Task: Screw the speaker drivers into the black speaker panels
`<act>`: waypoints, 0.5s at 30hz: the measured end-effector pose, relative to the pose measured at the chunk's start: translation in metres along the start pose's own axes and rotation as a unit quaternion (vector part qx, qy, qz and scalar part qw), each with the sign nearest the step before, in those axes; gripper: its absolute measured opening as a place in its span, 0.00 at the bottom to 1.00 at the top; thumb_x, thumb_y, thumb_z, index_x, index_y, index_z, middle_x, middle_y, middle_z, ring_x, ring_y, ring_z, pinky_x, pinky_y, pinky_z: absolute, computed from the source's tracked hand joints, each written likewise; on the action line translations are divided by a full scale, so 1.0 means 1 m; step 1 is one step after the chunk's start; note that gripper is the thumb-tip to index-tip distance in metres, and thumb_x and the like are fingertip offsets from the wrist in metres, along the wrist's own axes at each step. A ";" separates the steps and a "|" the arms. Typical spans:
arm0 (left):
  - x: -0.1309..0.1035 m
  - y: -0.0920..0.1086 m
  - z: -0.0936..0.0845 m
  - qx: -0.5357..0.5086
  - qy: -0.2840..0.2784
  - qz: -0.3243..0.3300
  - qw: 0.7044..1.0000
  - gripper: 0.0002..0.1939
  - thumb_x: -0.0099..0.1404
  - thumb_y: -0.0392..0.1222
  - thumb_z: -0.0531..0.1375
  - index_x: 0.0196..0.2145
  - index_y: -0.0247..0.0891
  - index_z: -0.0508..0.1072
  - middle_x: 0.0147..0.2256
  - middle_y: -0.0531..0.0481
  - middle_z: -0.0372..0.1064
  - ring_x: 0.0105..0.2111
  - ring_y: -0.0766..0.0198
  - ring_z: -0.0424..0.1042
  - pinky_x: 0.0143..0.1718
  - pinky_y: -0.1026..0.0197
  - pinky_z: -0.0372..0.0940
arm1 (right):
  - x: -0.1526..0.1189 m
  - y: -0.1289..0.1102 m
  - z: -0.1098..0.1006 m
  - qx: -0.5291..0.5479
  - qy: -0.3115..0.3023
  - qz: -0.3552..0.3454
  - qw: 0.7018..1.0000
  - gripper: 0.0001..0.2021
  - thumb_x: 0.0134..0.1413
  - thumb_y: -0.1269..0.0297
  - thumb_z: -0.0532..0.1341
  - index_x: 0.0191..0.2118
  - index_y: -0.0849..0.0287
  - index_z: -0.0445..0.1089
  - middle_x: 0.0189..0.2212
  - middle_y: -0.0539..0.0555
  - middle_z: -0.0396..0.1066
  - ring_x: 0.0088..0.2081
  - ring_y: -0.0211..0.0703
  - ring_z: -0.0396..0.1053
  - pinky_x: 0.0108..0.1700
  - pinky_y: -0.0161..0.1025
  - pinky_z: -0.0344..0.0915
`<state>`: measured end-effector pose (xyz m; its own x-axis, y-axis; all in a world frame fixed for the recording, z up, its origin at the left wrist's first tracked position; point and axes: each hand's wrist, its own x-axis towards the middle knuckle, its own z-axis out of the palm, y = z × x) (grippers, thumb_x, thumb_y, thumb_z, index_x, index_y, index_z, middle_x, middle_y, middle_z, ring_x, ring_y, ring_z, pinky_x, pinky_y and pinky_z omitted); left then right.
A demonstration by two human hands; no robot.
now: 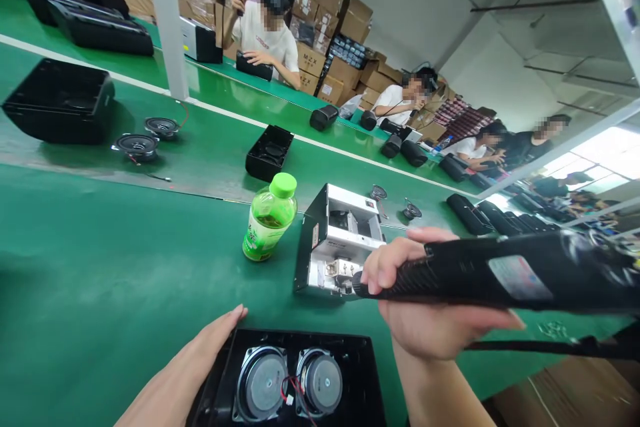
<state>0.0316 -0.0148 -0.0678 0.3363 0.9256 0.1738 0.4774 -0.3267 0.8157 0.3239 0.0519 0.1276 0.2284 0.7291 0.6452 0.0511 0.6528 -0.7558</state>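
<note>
Speaker box (300,380) lying nearest on desk (100,280); bottle (269,217) standing behind it; screw feeder (340,240) sitting right of bottle; loose speakers (136,145) lying far left behind.

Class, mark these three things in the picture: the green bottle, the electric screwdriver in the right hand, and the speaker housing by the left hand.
green bottle (269,220), head view, on its body above the label.
electric screwdriver (480,270), head view, on its black barrel.
speaker housing (360,353), head view, on its black frame's upper right corner.

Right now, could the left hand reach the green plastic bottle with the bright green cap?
Probably yes. The left hand rests on the black speaker housing, holding nothing, and only bare green table lies between it and the green plastic bottle.
</note>
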 end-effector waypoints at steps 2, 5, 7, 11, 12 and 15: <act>0.000 0.005 -0.005 0.001 -0.004 0.004 1.000 0.61 0.73 0.69 0.75 0.93 0.73 0.49 0.75 0.57 0.84 0.74 0.35 0.85 0.76 0.39 0.82 | 0.001 -0.001 -0.001 0.001 0.021 0.019 1.000 0.41 0.71 0.12 0.62 0.55 0.50 0.83 0.21 0.42 0.75 0.17 0.41 0.69 0.22 0.38 0.72; 0.000 0.013 -0.012 0.006 -0.010 0.012 1.000 0.61 0.72 0.69 0.76 0.92 0.74 0.51 0.76 0.57 0.82 0.74 0.35 0.84 0.76 0.40 0.82 | 0.000 -0.008 -0.005 0.022 0.036 0.071 0.997 0.38 0.71 0.17 0.67 0.56 0.50 0.84 0.21 0.42 0.75 0.17 0.40 0.68 0.21 0.37 0.72; -0.003 0.016 -0.014 0.011 -0.013 0.013 1.000 0.63 0.71 0.68 0.78 0.92 0.74 0.51 0.78 0.56 0.80 0.75 0.35 0.83 0.76 0.40 0.82 | -0.007 -0.017 -0.004 0.036 0.033 0.091 0.995 0.38 0.70 0.16 0.68 0.56 0.49 0.86 0.21 0.44 0.75 0.17 0.41 0.68 0.21 0.39 0.73; -0.018 0.016 -0.016 0.011 -0.013 0.018 1.000 0.76 0.65 0.61 0.86 0.94 0.69 0.43 0.85 0.46 0.70 0.80 0.30 0.77 0.77 0.36 0.81 | -0.031 -0.045 0.007 0.070 0.019 0.079 0.994 0.28 0.80 0.28 0.68 0.59 0.45 0.89 0.21 0.46 0.76 0.18 0.44 0.71 0.23 0.42 0.78; -0.021 0.015 -0.016 0.009 -0.014 0.027 0.999 0.81 0.62 0.59 0.88 0.94 0.68 0.41 0.86 0.43 0.67 0.81 0.28 0.76 0.78 0.33 0.80 | -0.038 -0.051 0.010 0.087 -0.017 0.064 0.994 0.22 0.86 0.36 0.66 0.63 0.44 0.88 0.20 0.45 0.77 0.16 0.42 0.70 0.23 0.42 0.80; -0.027 0.015 -0.016 0.006 -0.024 0.046 0.999 0.92 0.52 0.56 0.94 0.94 0.70 0.38 0.88 0.40 0.63 0.82 0.26 0.73 0.79 0.29 0.78 | -0.059 -0.057 0.016 0.112 -0.146 0.060 0.981 0.18 0.94 0.48 0.57 0.67 0.32 0.85 0.16 0.39 0.74 0.09 0.39 0.66 0.19 0.37 0.77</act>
<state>0.0168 -0.0412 -0.0512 0.4172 0.8816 0.2206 0.4528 -0.4121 0.7907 0.2918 -0.0248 0.1345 -0.0699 0.8099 0.5823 -0.1822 0.5636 -0.8057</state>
